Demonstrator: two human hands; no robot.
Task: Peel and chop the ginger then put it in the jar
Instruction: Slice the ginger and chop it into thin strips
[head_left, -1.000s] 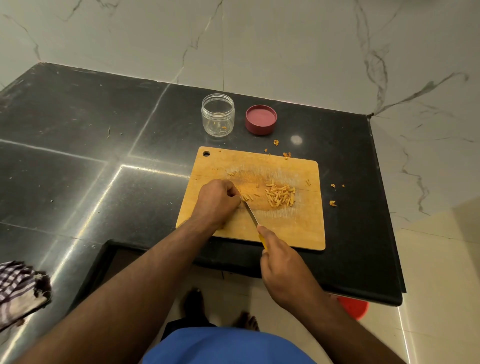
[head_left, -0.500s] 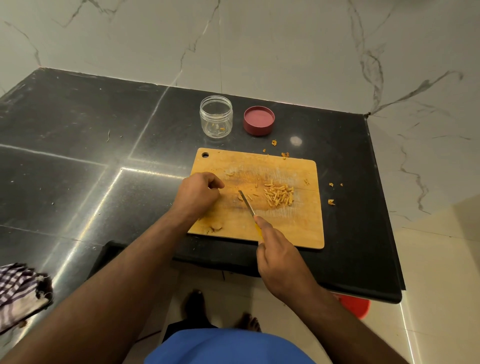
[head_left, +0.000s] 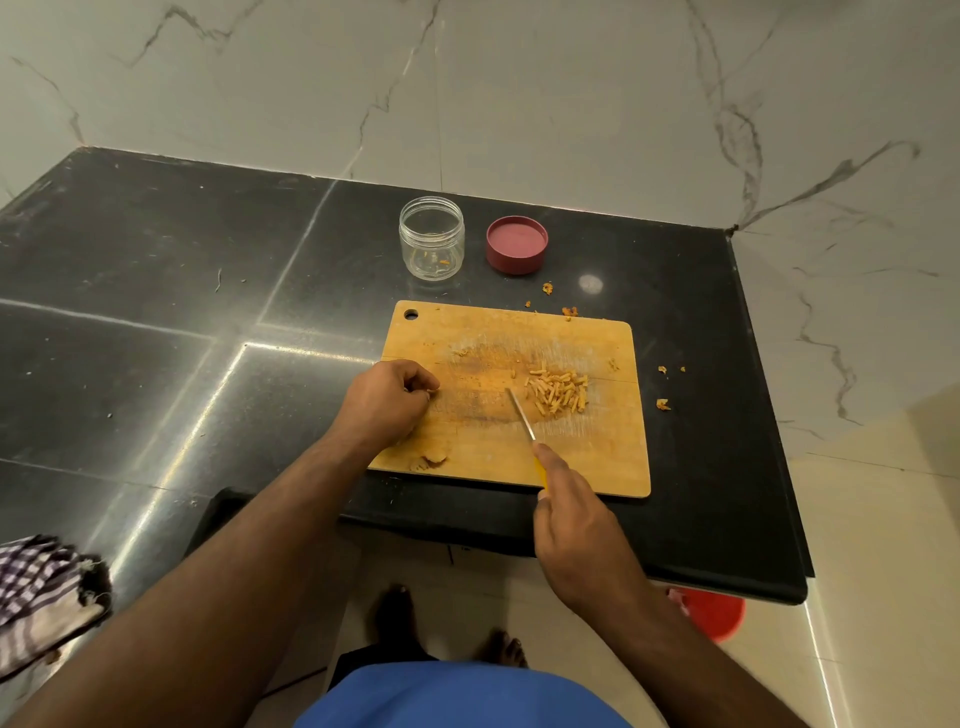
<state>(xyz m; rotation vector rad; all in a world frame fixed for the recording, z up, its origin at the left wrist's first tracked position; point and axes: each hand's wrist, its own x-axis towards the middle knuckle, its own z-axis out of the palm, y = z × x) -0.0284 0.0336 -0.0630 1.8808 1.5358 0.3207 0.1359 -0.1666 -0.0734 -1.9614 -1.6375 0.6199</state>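
ginger sticks (head_left: 557, 393) piled right-centre of cutting board (head_left: 613, 457) | we judge them light, stiff, scatter-prone: scoop the pile, not 1 by 1 | right hand (head_left: 582, 540) wrapped round knife (head_left: 521, 415), tip beside pile | left hand (head_left: 387, 402) curled at board's left edge, contents unclear | jar (head_left: 431, 237) open, holds only a few bits | lid (head_left: 517, 244) beside it

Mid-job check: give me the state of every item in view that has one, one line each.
jar: upright, lid off, nearly empty
lid: off, on counter right of jar
chopped ginger: piled on cutting board
knife: tip beside the pile
right hand: grips knife handle
left hand: curled at board's left edge; any contents hidden
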